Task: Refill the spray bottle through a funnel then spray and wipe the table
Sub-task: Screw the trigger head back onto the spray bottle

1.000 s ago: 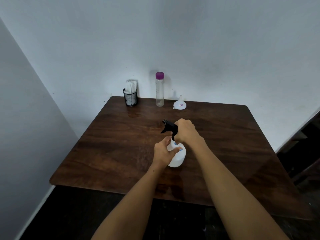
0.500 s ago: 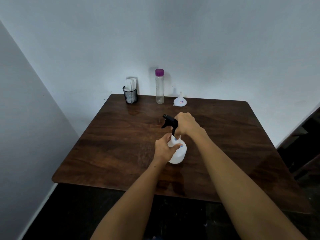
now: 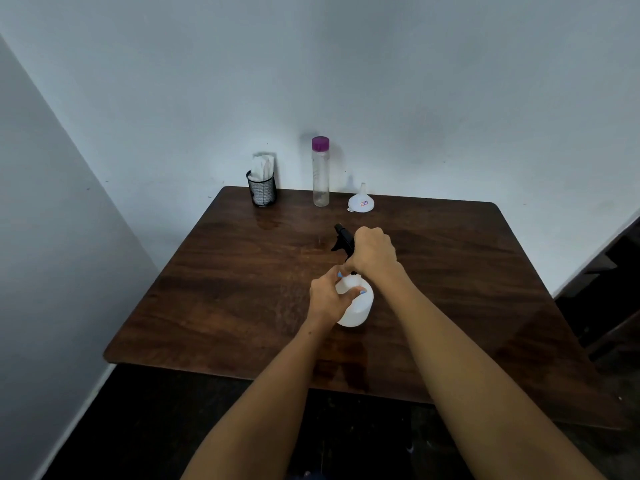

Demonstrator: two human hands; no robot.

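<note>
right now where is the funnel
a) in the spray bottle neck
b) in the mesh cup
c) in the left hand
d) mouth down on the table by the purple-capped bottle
d: the funnel sits mouth down, spout up, on the table, right of the purple-capped bottle, untouched.

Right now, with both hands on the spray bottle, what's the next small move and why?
Probably keep twisting the black trigger head off. The right hand grips it while the left hand holds the white spray bottle upright on the table; the funnel sits unused by the wall.
</note>
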